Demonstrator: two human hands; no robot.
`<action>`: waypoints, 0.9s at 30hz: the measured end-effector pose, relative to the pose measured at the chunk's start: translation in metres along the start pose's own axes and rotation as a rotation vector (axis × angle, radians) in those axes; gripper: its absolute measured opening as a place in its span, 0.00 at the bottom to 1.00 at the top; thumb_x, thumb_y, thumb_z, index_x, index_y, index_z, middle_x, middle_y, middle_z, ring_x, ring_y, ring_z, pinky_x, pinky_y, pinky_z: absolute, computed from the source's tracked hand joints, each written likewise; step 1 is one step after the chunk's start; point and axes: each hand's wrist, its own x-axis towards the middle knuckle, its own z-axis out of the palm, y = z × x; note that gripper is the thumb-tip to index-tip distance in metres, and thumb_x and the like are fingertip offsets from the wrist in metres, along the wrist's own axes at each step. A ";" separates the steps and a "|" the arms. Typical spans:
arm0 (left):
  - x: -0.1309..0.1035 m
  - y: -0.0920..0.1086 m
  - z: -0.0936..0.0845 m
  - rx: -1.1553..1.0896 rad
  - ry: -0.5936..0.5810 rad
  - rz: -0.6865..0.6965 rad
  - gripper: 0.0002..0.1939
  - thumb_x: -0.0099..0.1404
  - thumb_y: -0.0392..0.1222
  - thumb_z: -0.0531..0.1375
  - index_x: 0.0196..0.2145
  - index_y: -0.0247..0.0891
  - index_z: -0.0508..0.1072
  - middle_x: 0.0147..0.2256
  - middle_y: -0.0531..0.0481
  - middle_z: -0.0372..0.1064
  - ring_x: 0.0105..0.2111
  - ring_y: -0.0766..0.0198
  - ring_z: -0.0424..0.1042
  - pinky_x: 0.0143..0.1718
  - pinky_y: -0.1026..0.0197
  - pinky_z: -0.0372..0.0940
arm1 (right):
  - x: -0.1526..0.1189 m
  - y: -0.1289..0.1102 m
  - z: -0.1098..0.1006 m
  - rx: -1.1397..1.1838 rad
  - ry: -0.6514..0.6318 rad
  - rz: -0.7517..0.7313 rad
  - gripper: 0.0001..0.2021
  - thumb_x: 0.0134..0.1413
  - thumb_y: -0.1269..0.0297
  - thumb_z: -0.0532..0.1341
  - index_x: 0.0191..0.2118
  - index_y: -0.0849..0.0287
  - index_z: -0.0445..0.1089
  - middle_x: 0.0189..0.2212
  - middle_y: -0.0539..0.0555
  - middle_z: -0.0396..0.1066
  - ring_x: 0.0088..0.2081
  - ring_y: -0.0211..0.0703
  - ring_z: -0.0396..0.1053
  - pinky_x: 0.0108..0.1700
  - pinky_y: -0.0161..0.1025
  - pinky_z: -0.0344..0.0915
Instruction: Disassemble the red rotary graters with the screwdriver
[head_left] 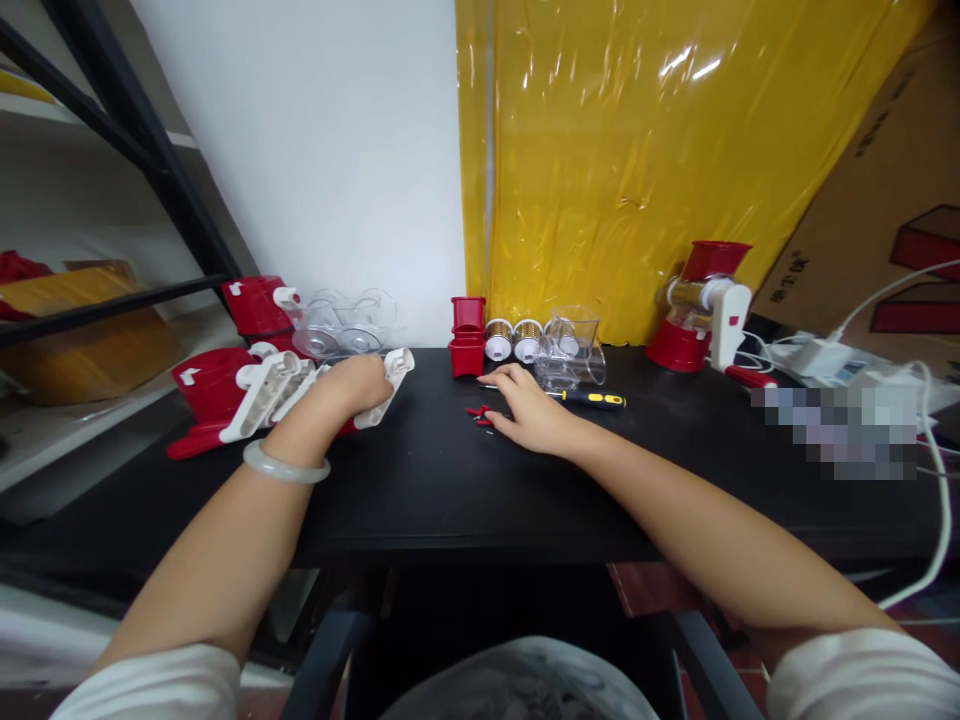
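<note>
At the left of the table my left hand [358, 385] is closed around a white crank handle [394, 385] with some red showing beneath. More white crank handles [268, 392] with red grips lie beside that wrist. My right hand [534, 412] rests low over the tabletop, thumb and fingers apart. Its thumb is by small red pieces [482, 413] and tiny screw-like bits. A screwdriver [594, 399] with a yellow and black grip lies by this hand, its shaft partly hidden by the fingers.
Behind the hands stand red boxy parts [467, 355], grater drums [528, 340] and clear plastic housings [571, 350]. An assembled red drum grater [679, 325] stands back right, near white chargers and cables [821, 352]. More clear parts [341, 325] and red bases [214, 385] occupy the left.
</note>
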 end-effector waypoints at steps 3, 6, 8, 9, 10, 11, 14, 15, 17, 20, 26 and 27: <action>0.003 -0.008 0.000 -0.021 -0.139 -0.015 0.11 0.52 0.38 0.57 0.30 0.29 0.74 0.36 0.29 0.75 0.35 0.43 0.76 0.36 0.53 0.68 | 0.000 0.000 0.000 -0.022 -0.008 -0.005 0.23 0.58 0.65 0.59 0.59 0.61 0.60 0.52 0.63 0.57 0.57 0.53 0.58 0.58 0.53 0.61; 0.007 -0.016 0.004 -0.096 -0.240 -0.035 0.06 0.49 0.38 0.59 0.20 0.32 0.71 0.27 0.36 0.74 0.24 0.50 0.74 0.27 0.56 0.68 | 0.000 0.000 0.001 -0.034 -0.004 -0.025 0.22 0.57 0.65 0.59 0.58 0.61 0.61 0.52 0.63 0.58 0.56 0.53 0.58 0.58 0.53 0.61; 0.010 -0.022 0.007 -0.151 -0.260 -0.053 0.07 0.48 0.39 0.60 0.18 0.33 0.69 0.25 0.38 0.73 0.21 0.53 0.73 0.25 0.57 0.67 | 0.000 0.001 0.001 -0.033 -0.002 -0.032 0.21 0.57 0.65 0.59 0.57 0.60 0.62 0.52 0.62 0.58 0.56 0.52 0.59 0.58 0.52 0.61; 0.012 -0.025 0.009 -0.175 -0.263 -0.066 0.07 0.47 0.39 0.61 0.17 0.34 0.68 0.24 0.39 0.73 0.21 0.53 0.73 0.24 0.57 0.67 | 0.000 0.001 0.002 -0.032 -0.001 -0.034 0.21 0.58 0.65 0.59 0.56 0.60 0.63 0.52 0.62 0.58 0.55 0.52 0.59 0.58 0.52 0.61; 0.014 -0.027 0.011 -0.194 -0.267 -0.080 0.08 0.47 0.39 0.62 0.17 0.34 0.68 0.24 0.39 0.72 0.21 0.54 0.73 0.24 0.57 0.67 | 0.000 0.001 0.002 -0.031 0.000 -0.035 0.20 0.58 0.65 0.59 0.56 0.59 0.63 0.52 0.62 0.59 0.55 0.52 0.59 0.58 0.52 0.61; 0.015 -0.030 0.013 -0.206 -0.271 -0.094 0.08 0.47 0.39 0.62 0.17 0.34 0.68 0.23 0.40 0.72 0.21 0.54 0.72 0.24 0.58 0.68 | 0.000 0.001 0.002 -0.030 -0.002 -0.037 0.20 0.58 0.64 0.59 0.56 0.59 0.63 0.51 0.61 0.59 0.55 0.52 0.59 0.58 0.52 0.61; 0.020 -0.038 0.016 -0.248 -0.278 -0.149 0.09 0.48 0.40 0.64 0.19 0.34 0.69 0.26 0.40 0.73 0.22 0.56 0.72 0.24 0.58 0.68 | 0.000 0.000 0.002 -0.037 -0.008 -0.036 0.19 0.58 0.64 0.59 0.55 0.60 0.64 0.51 0.62 0.59 0.55 0.51 0.59 0.58 0.51 0.61; 0.021 -0.040 0.017 -0.258 -0.279 -0.172 0.10 0.49 0.42 0.64 0.20 0.33 0.69 0.27 0.39 0.73 0.22 0.56 0.73 0.24 0.58 0.69 | 0.000 0.000 0.002 -0.040 -0.011 -0.035 0.19 0.58 0.64 0.59 0.55 0.61 0.64 0.51 0.62 0.59 0.55 0.51 0.59 0.58 0.51 0.61; 0.022 -0.045 0.017 -0.269 -0.290 -0.224 0.13 0.50 0.45 0.66 0.21 0.33 0.69 0.29 0.39 0.73 0.23 0.56 0.73 0.25 0.58 0.70 | 0.000 -0.001 0.002 -0.044 -0.016 -0.036 0.19 0.58 0.64 0.60 0.55 0.61 0.65 0.51 0.62 0.59 0.55 0.51 0.59 0.58 0.50 0.61; 0.023 -0.050 0.016 -0.260 -0.311 -0.275 0.17 0.52 0.50 0.67 0.23 0.32 0.69 0.29 0.40 0.73 0.25 0.57 0.74 0.28 0.58 0.70 | 0.000 -0.002 0.002 -0.049 -0.018 -0.035 0.19 0.58 0.64 0.60 0.55 0.62 0.65 0.51 0.62 0.59 0.55 0.51 0.59 0.58 0.50 0.61; 0.024 -0.054 0.015 -0.219 -0.325 -0.298 0.26 0.52 0.59 0.67 0.20 0.30 0.68 0.20 0.42 0.69 0.26 0.54 0.73 0.30 0.55 0.68 | 0.000 -0.003 0.001 -0.052 -0.027 -0.039 0.18 0.59 0.64 0.60 0.54 0.62 0.66 0.51 0.62 0.60 0.54 0.51 0.59 0.58 0.50 0.61; 0.024 -0.055 0.014 -0.220 -0.337 -0.309 0.27 0.51 0.60 0.67 0.19 0.31 0.68 0.19 0.43 0.68 0.25 0.54 0.72 0.30 0.55 0.68 | 0.000 -0.003 0.001 -0.049 -0.027 -0.041 0.18 0.59 0.64 0.60 0.53 0.61 0.66 0.51 0.62 0.60 0.54 0.51 0.60 0.58 0.51 0.61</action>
